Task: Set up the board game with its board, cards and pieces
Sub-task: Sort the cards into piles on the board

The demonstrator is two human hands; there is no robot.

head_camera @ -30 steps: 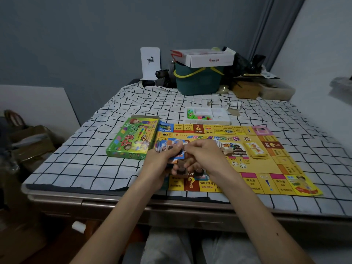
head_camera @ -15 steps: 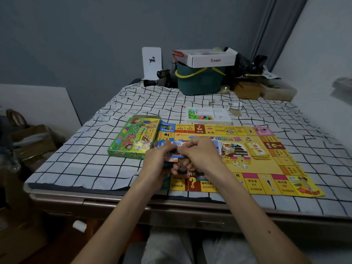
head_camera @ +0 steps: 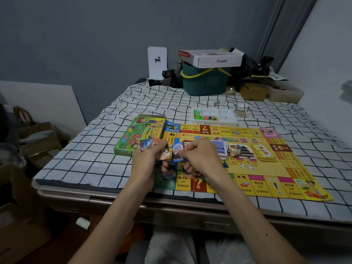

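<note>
The left hand point(head_camera: 145, 161) is gripping a fanned bundle of cards point(head_camera: 152, 146), with the fan spreading up and to the left over the thumb. Just beside it, the right hand point(head_camera: 200, 157) is pinching a single card point(head_camera: 177, 151) between thumb and curled fingers; the card's long side is standing roughly upright and its face is turning toward the person. Both hands are hovering over the near left corner of the game board point(head_camera: 276, 169). The board is lying flat on the checked cloth point(head_camera: 85, 159), its long axis running left to right and its title reading toward the person. On it are sitting a blue-backed stack point(head_camera: 221, 149), a yellow stack point(head_camera: 264, 152) and two dice point(head_camera: 246, 166). The green game box point(head_camera: 137, 136) is touching the board's left edge, its long axis pointing away from the person. A white tray of pieces point(head_camera: 215, 117) is lying just beyond the far edge.
</note>
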